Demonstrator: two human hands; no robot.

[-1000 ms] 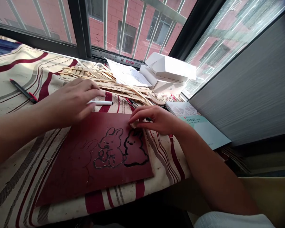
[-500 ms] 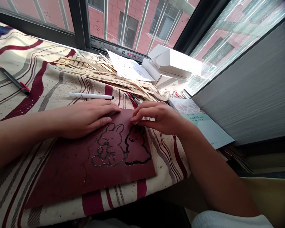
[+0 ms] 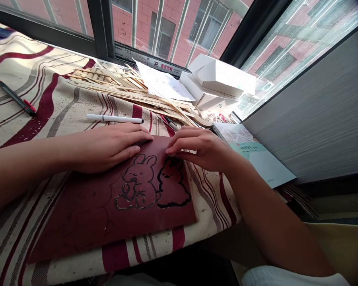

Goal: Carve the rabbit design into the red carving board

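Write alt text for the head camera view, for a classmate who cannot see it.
A left hand and a right hand rest on a dark red board bearing rabbit drawings. The board lies on a red-striped cream cloth, with a white marker and wooden craft sticks beyond it, below a window.

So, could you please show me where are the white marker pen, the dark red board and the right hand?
White marker pen (image 3: pixel 115 118): head view, middle of its barrel.
Dark red board (image 3: pixel 77 214): head view, bare lower-left part.
Right hand (image 3: pixel 203 149): head view, back of the hand.
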